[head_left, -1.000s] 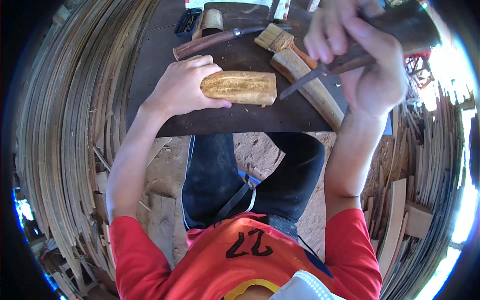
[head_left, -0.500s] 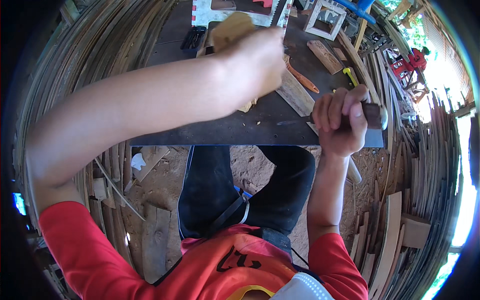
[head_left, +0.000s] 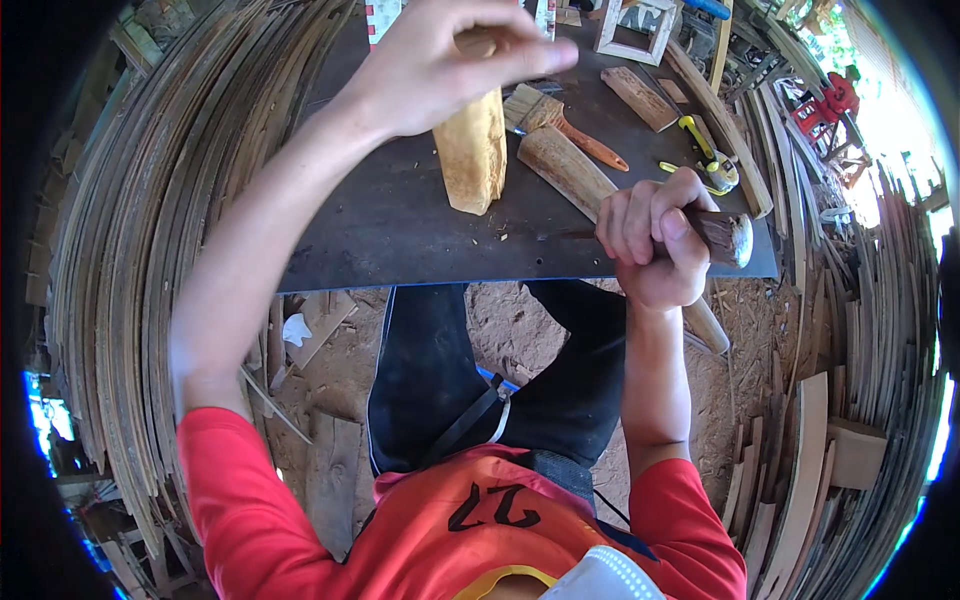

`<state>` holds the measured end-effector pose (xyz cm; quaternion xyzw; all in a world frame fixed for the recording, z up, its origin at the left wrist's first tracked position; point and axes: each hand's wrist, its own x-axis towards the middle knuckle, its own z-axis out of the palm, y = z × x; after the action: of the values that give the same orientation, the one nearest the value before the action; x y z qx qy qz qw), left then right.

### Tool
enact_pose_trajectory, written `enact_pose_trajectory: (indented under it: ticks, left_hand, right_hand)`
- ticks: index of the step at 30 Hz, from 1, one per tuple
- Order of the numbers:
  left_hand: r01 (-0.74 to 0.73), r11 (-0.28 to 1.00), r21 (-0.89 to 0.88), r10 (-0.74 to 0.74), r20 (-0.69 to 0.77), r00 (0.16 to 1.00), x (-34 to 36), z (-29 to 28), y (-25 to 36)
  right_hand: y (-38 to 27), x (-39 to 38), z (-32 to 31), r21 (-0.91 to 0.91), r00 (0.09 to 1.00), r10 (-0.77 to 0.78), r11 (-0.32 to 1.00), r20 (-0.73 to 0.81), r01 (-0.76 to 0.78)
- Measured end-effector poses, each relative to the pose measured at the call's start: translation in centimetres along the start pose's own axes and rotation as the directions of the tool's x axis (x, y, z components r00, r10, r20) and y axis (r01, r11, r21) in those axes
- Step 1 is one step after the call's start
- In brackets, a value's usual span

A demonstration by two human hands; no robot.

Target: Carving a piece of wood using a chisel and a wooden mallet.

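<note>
A pale, partly carved wood block (head_left: 470, 155) rests on the dark table (head_left: 380, 230), with a few small chips near it. My left hand (head_left: 440, 70) is over the block's far end, thumb and fingers stretched apart; whether it touches the wood is hard to tell. At the right front, my right hand (head_left: 655, 240) grips a chisel by its thick wooden handle (head_left: 728, 238). The chisel's dark blade points left, low over the tabletop. A club-like wooden piece (head_left: 565, 165) lies slanted beneath my right hand, its thin end (head_left: 706, 325) past the table's front edge.
A flat brush (head_left: 590, 147) lies right of the block. Farther right are a wood offcut (head_left: 640, 97), a yellow-handled tool (head_left: 700, 140) and a wooden frame (head_left: 637, 30). Stacked wood strips (head_left: 190, 200) stand left, more (head_left: 860, 330) right. A red machine (head_left: 830, 110) stands outside.
My left hand has moved left and spread its fingers, and the block has swung to point toward me. My right hand with the chisel has shifted slightly left.
</note>
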<state>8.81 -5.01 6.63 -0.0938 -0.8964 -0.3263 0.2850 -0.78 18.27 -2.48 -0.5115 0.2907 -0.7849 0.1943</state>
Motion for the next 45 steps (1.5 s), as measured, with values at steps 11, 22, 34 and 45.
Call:
enact_pose_trajectory:
  ticks: [11,22,34,45]
  left_hand:
    - [-0.038,0.723,-0.689,-0.197,-0.258,0.946,-0.4,3.9,-4.9]
    - [-0.026,0.623,-0.781,-0.25,-0.231,0.94,-0.4,4.3,-4.6]
    - [-0.004,0.7,-0.714,-0.228,-0.23,0.946,0.0,3.9,-4.4]
    - [-0.18,0.711,-0.68,-0.091,-0.343,0.935,0.1,4.5,-5.2]
  right_hand:
    - [-2.2,4.5,1.4,0.133,0.948,-0.216,0.973,0.233,0.189]
    - [2.6,6.5,3.9,0.075,0.968,-0.144,0.989,0.207,0.131]
    - [2.0,4.3,3.3,0.03,0.979,-0.115,0.993,0.167,0.111]
    - [-1.1,4.5,2.5,0.049,0.96,-0.13,0.991,0.248,0.122]
